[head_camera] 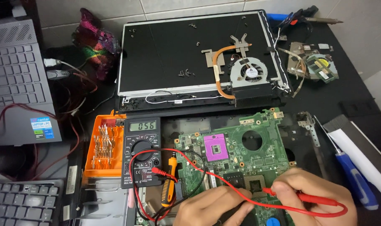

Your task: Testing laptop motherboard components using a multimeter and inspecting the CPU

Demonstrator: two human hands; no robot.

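A green laptop motherboard [236, 155] lay bare on the dark table [349, 90], low and right of centre, inside an opened laptop base. The right hand [314, 194] rested on its lower right part, thumb and forefinger pinching a red multimeter probe [301, 196] whose tip touched the board beside a dark square chip [254, 183]. The left hand [211, 207] lay on the board's lower edge with fingers curled together; what they held could not be told. Red and black leads [190, 165] looped across the board to a black digital multimeter [142, 152] just left of it, and an orange-handled screwdriver [170, 180] lay between the two. Further left sat an orange bit case [103, 146]. Behind the board a screen panel [165, 54] carried a cooling fan with a copper heat pipe [240, 71] and loose screws. A blue-handled screwdriver [356, 178] lay at right.
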